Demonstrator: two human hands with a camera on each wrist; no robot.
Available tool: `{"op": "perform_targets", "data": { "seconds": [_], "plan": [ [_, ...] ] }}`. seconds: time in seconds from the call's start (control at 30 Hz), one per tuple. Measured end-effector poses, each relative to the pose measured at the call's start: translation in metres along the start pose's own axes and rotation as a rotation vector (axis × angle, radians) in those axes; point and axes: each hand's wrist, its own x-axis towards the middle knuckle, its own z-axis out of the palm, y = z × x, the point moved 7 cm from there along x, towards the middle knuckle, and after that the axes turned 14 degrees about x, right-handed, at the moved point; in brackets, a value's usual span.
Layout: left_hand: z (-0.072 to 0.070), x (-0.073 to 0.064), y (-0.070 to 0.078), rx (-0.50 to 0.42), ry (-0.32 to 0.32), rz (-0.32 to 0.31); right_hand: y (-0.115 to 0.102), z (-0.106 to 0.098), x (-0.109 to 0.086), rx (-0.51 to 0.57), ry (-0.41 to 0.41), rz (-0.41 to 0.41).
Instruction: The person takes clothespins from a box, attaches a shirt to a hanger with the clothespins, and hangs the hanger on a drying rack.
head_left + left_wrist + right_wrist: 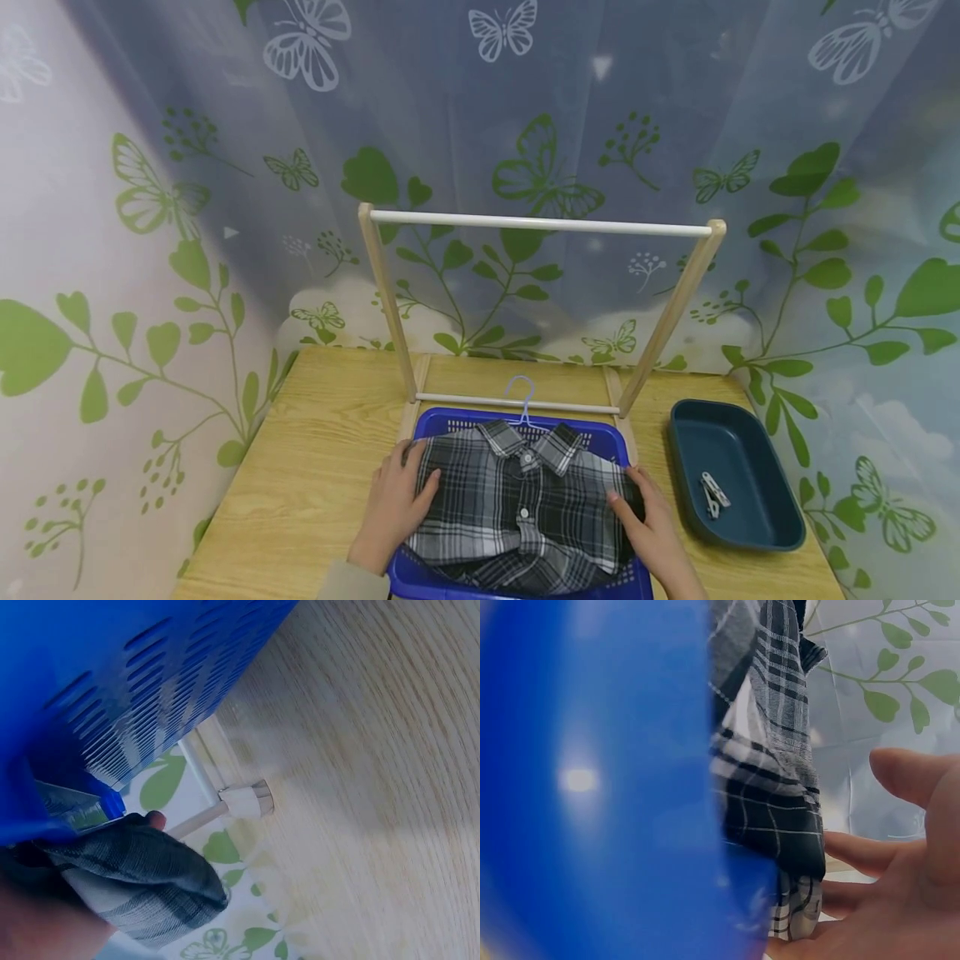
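Note:
A black, grey and white plaid shirt [480,492] with a buttoned collar lies on a blue basket [450,421]. From its collar sticks up the hook of a pale hanger [519,390]. My left hand [396,498] grips the shirt's left edge, thumb on top of the cloth. In the left wrist view a fold of the shirt [150,877] hides most of that hand. At the opposite edge my right hand [651,518] touches the shirt. Its fingers look straight along the cloth in the right wrist view, the thumb [907,772] apart from it.
Behind the basket stands a wooden rack with a white top bar [540,223] and a lower bar [480,402]. To the right, a dark teal tub [750,450] holds small white clips [714,492]. Patterned curtains [480,100] surround the wooden table [315,450].

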Motion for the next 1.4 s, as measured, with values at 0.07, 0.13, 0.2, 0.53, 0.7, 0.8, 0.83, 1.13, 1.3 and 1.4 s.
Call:
{"op": "perform_targets", "data": {
  "seconds": [0.07, 0.13, 0.2, 0.53, 0.7, 0.8, 0.83, 1.13, 1.3, 1.4],
  "plan": [
    [-0.004, 0.000, 0.001, 0.002, 0.037, 0.006, -0.002, -0.001, -0.001, 0.009, 0.011, -0.019],
    [-0.008, 0.000, 0.002, 0.008, 0.082, 0.016, -0.004, -0.002, -0.002, 0.020, 0.020, -0.040],
    [-0.012, 0.000, 0.003, 0.023, 0.125, 0.029, -0.007, -0.003, -0.003, 0.033, 0.032, -0.064],
    [-0.028, 0.000, 0.007, 0.067, 0.216, 0.011, -0.017, -0.011, -0.009, -0.005, 0.077, -0.067],
    [-0.034, 0.001, 0.007, 0.044, 0.252, 0.000, -0.023, -0.016, -0.013, 0.015, 0.115, -0.045],
    [-0.037, 0.002, 0.006, 0.024, 0.280, 0.001, -0.026, -0.019, -0.015, 0.029, 0.133, -0.016],
    [-0.038, 0.002, 0.006, 0.019, 0.291, 0.003, -0.027, -0.019, -0.016, 0.030, 0.136, -0.002],
    [-0.046, 0.002, 0.007, -0.007, 0.320, -0.012, -0.029, -0.023, -0.018, 0.042, 0.148, 0.056],
    [-0.056, 0.002, 0.010, -0.022, 0.378, 0.016, -0.033, -0.026, -0.021, 0.050, 0.176, 0.049],
    [-0.062, 0.003, 0.013, -0.029, 0.414, 0.029, -0.036, -0.028, -0.023, 0.045, 0.192, 0.038]
  ]
}}
